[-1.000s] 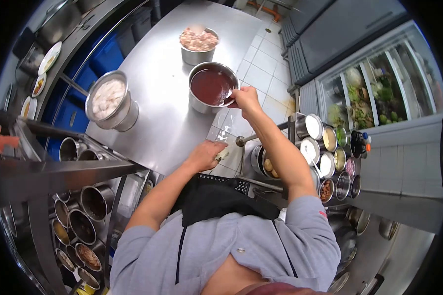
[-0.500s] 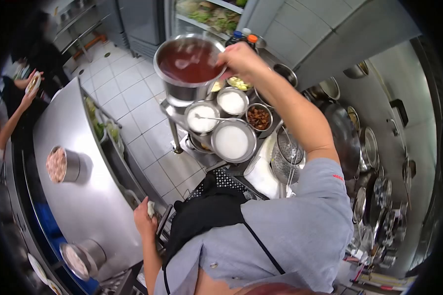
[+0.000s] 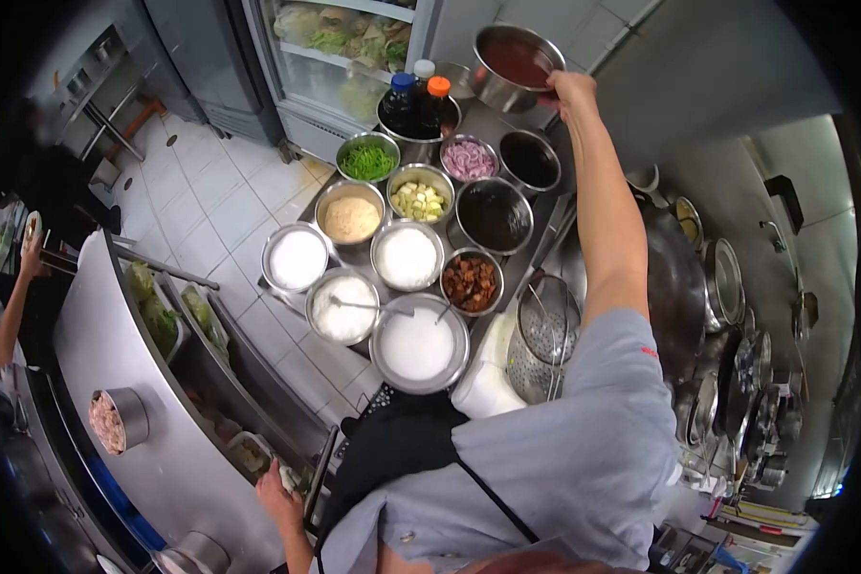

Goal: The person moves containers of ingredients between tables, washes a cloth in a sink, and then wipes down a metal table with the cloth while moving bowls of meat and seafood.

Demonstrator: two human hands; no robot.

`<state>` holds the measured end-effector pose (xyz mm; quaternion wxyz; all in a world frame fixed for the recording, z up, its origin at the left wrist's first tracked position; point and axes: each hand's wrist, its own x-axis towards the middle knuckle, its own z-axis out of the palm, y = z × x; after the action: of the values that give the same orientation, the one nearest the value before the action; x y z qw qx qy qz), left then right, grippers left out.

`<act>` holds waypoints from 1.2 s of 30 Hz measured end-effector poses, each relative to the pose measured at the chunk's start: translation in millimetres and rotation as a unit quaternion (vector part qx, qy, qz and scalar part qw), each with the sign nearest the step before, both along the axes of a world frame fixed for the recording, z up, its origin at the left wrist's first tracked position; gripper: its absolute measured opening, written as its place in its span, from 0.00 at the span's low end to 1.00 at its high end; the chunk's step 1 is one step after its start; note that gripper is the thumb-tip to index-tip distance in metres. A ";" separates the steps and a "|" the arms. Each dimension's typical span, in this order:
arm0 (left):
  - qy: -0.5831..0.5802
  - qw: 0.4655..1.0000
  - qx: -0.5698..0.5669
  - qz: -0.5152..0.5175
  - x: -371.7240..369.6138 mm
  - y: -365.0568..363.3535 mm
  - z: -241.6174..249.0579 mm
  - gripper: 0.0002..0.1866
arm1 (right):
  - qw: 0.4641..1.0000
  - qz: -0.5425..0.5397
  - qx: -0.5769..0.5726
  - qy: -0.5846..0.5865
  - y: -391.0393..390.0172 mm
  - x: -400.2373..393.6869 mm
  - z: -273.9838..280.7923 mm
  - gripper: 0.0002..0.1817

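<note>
My right hand (image 3: 572,93) grips the rim of a metal pot (image 3: 509,93) of red-brown liquid, held up at the back of the seasoning table. Below and left of it are bottles in a pot (image 3: 419,117), a bowl of sliced onion (image 3: 468,158) and a bowl of dark liquid (image 3: 530,160). Nearer stand bowls of chopped greens (image 3: 367,161), white powder (image 3: 408,255) and brown fried pieces (image 3: 472,281). Down at the left counter's edge, my left hand (image 3: 279,493) is closed round a small whitish thing, perhaps a cloth, beside an open drawer.
A glass-door fridge (image 3: 340,57) stands behind the bowls. The steel counter (image 3: 163,421) at left holds a pot of pinkish meat (image 3: 119,421). Another person's arm (image 3: 14,306) shows at far left. A large wok (image 3: 674,287), strainers (image 3: 543,335) and hanging pans are on the right.
My right hand has carried the pot of red-brown liquid to the right and back, uncovering more bowls. The camera view has shifted, and the drawer beside my left hand shows more.
</note>
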<state>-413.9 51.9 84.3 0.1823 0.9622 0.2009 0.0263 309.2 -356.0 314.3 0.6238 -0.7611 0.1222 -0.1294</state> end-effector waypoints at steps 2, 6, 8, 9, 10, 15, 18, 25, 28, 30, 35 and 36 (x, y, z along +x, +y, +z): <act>0.033 0.999 0.007 0.004 -1.0 0.7 -0.7 0.33 | 0.999 -0.038 0.020 0.011 -9.2 7.3 -16.4 0.13; 0.055 0.998 0.013 0.003 0.1 1.6 -4.9 0.33 | 0.996 -0.074 0.027 0.047 -43.6 50.6 -73.3 0.15; 0.070 0.997 0.020 -0.004 3.7 -0.5 0.3 0.33 | 0.994 -0.087 0.030 0.058 -52.3 62.5 -97.0 0.11; 0.077 0.997 0.025 -0.007 5.1 -1.0 1.8 0.33 | 0.991 -0.111 0.032 0.068 -50.5 60.4 -100.5 0.10; 0.079 0.996 0.028 -0.009 6.1 -1.0 1.0 0.33 | 0.991 -0.103 0.033 0.074 -53.1 66.0 -103.9 0.10; 0.083 0.995 0.050 -0.017 3.3 1.3 -5.2 0.31 | 0.992 -0.088 0.047 0.082 -72.7 91.4 -118.3 0.09; 0.083 0.995 0.055 -0.007 4.9 -0.1 -5.8 0.30 | 0.990 -0.097 0.066 0.076 -71.8 98.5 -126.2 0.09; 0.099 0.992 0.078 -0.012 6.6 -0.7 -5.8 0.30 | 0.990 -0.078 0.063 0.099 -71.8 93.0 -151.7 0.08; 0.106 0.992 0.074 -0.006 6.9 -0.1 -7.2 0.30 | 0.988 -0.052 0.065 0.127 -75.2 89.3 -158.9 0.07; 0.116 0.990 0.076 -0.002 7.6 -0.5 -7.0 0.30 | 0.989 -0.046 0.057 0.132 -76.0 93.4 -162.4 0.07; 0.126 0.989 0.075 0.004 12.3 -1.6 -3.6 0.31 | 0.989 -0.023 0.050 0.137 -86.2 101.8 -171.3 0.06; 0.132 0.988 0.075 0.007 13.0 -1.6 -2.0 0.31 | 0.988 -0.016 0.052 0.141 -87.1 101.8 -172.2 0.06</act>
<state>-400.9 50.3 82.3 0.0808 0.9668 0.2271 -0.0848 411.0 -443.1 142.0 0.6372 -0.7360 0.2274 -0.0238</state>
